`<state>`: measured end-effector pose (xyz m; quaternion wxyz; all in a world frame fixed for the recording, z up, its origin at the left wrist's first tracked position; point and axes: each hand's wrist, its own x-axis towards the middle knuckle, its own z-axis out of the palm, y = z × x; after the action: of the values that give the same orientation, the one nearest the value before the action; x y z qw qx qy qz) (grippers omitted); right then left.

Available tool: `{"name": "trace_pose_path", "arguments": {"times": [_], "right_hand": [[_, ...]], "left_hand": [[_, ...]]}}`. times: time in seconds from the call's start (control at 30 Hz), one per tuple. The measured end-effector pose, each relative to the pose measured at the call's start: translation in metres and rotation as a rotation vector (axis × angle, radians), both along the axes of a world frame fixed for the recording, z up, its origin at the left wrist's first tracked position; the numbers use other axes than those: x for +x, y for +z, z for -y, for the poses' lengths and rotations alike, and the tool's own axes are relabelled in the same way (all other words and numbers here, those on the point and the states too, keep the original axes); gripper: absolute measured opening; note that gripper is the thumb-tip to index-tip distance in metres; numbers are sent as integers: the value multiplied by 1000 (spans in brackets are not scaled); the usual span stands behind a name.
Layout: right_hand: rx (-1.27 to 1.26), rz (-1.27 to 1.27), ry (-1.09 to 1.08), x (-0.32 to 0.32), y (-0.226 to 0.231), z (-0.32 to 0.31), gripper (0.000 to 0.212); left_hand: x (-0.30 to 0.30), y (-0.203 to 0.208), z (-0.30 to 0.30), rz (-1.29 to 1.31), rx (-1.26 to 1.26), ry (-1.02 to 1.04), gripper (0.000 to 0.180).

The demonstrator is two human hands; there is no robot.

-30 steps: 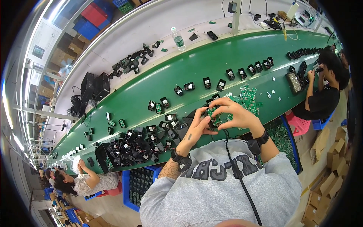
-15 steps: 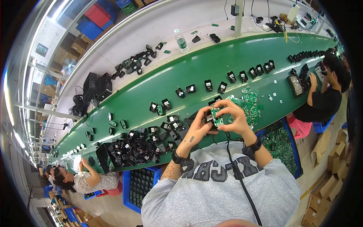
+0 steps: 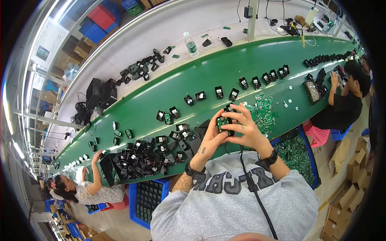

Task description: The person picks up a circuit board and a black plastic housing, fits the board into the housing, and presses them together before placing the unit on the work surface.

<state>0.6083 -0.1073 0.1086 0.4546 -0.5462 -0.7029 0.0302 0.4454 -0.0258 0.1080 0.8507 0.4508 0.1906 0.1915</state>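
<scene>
Landmark: green conveyor belt (image 3: 241,68), running lower left to upper right.

Far left, near edge of belt: co-worker in pale top (image 3: 90,190) reaching onto it. Just right of them, a heap of black housings (image 3: 144,154) on the near edge, with a blue crate (image 3: 148,197) below the belt edge.

Centre, over the near edge: my left hand (image 3: 211,140) is closed around the lower side of a small black housing with a green circuit board (image 3: 224,123); thumb pressed on it. My right hand (image 3: 245,126) grips the same piece from above, fingers curled over its top. Piece is held off the belt, between both hands.

Judgement: board is being seated into the housing. Next move calls for even thumb pressure, then checking that it sits flush.

Right of hands: loose green boards (image 3: 263,112) on the belt; blue bin of boards (image 3: 299,154) below; co-worker in black (image 3: 341,104) far right.
</scene>
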Motion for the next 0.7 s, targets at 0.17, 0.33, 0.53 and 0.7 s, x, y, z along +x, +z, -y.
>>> {"name": "trace_pose_path", "arguments": {"times": [0.17,0.33,0.53,0.7], "right_hand": [[-95,9,27,6,11,1,31],[-194,-28,68,6,14,1,36],[-466,-1108,37,-11,-21,-12,44],[-475,-1214,121,-15,-37,-17,43]], "left_hand": [[1,0,1,37,-79,28,72],[-2,-11,1,-31,-31,41,72],[5,-13,3,3,12,63,65],[4,-26,3,-45,186,89,55]]}}
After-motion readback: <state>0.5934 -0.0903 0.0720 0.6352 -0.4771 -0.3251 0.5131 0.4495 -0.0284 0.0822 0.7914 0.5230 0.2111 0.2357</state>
